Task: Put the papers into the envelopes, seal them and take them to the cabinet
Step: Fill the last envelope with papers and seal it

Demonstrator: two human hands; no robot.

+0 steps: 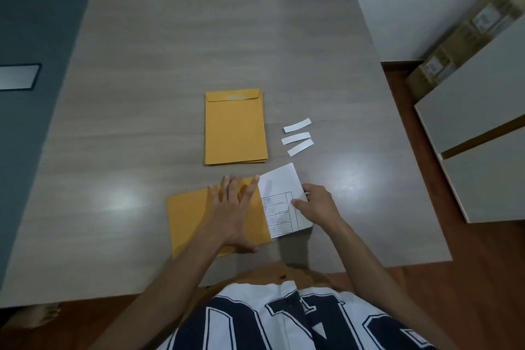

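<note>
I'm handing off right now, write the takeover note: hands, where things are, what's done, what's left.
Left hand: flat, pressing the near envelope to the table.
Right hand: grip on the folded paper, partly inside the envelope's open end.
Spare envelopes: stacked beyond, with three white strips to their right.
Done: paper started in.
Left: push it home, seal, fill the rest, carry to the cabinet.

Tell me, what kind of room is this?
Probably an office or home workroom: a big table, a stack of envelopes, white cabinets and cardboard boxes along the wall.
</note>
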